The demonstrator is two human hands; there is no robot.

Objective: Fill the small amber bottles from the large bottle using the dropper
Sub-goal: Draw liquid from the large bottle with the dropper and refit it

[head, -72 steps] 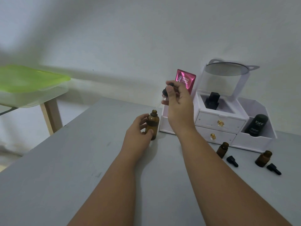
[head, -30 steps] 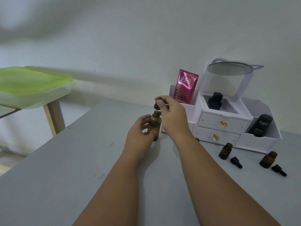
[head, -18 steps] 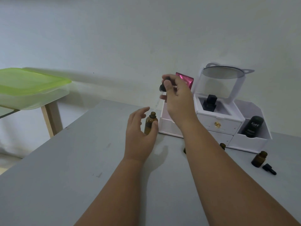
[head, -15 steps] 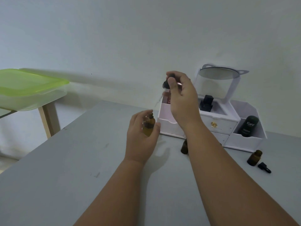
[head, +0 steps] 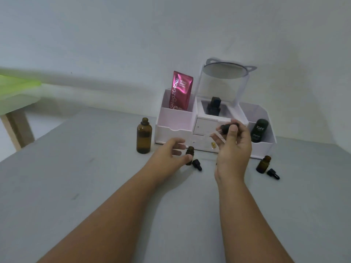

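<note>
The large amber bottle [head: 144, 137] stands uncapped on the grey table [head: 76, 186], left of the white organiser. My right hand [head: 234, 149] pinches the black bulb of the dropper [head: 224, 129], its glass tube slanting down to the left. My left hand [head: 168, 155] is cupped around a small amber bottle [head: 189, 155], thumb at its side; whether the fingers touch it is unclear. A black cap [head: 196, 164] lies just right of that bottle. A second small amber bottle [head: 263, 164] stands at the right with its cap [head: 273, 173] beside it.
A white drawer organiser [head: 178, 118] with a tilted mirror [head: 224, 70] stands at the table's back, holding a pink sachet [head: 181, 90], a black bottle [head: 213, 106] and a dark tube [head: 259, 130]. A green-lidded container [head: 17, 88] sits on a stand at far left.
My left hand let go of the large bottle and moved right to a small bottle. My right hand carried the dropper from above the large bottle down and to the right.
</note>
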